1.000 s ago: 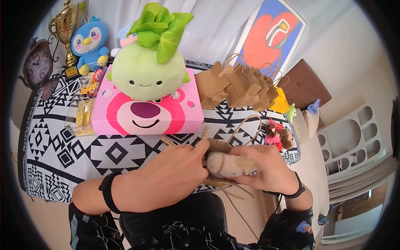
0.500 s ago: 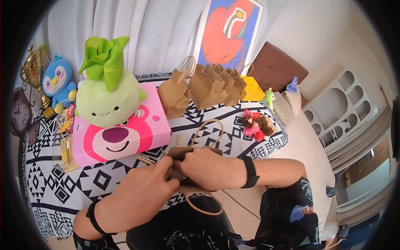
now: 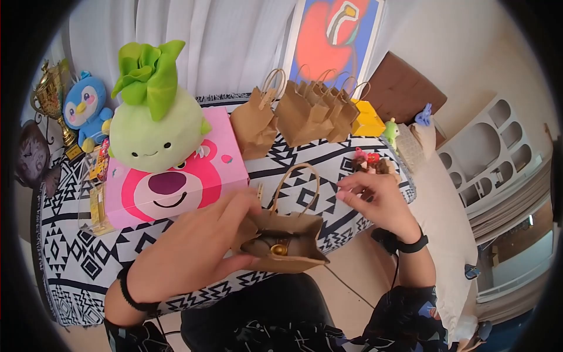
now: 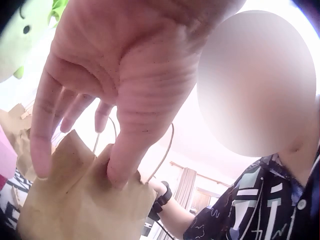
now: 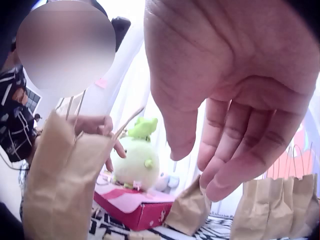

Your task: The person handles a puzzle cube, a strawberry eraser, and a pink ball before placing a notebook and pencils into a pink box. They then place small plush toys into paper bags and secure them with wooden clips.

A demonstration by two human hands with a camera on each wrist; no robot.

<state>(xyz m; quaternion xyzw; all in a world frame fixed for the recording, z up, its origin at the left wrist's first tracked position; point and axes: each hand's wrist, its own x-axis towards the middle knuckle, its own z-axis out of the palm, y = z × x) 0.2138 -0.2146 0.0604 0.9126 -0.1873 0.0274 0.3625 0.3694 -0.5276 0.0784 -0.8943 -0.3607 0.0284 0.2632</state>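
A small brown kraft paper bag [image 3: 287, 264] stands upright with its mouth spread near the table's front edge. My left hand [image 3: 193, 246] grips its left side, the thumb on the near wall and the fingers on the far side. Inside the bag shows a shiny gold round thing [image 3: 280, 249] among greyish shapes, partly in shadow. My right hand [image 3: 378, 202] hovers to the right of the bag, fingers loosely bent and holding nothing. It overlaps the small dolls [image 3: 375, 161] behind it. A wooden clothespin [image 3: 260, 190] lies beyond the bag.
A pink bear-face box [image 3: 217, 193] carries a green plush [image 3: 158, 138] at left. Several paper bags [image 3: 305, 120] and a yellow box [image 3: 368, 119] line the back. A blue plush [image 3: 87, 114], a trophy [image 3: 53, 100] and a clock [image 3: 32, 154] stand far left.
My right hand held a pale, rounded object over the bag, then reached inside. It has now come out without it and moved right. My left hand has stayed at the bag.
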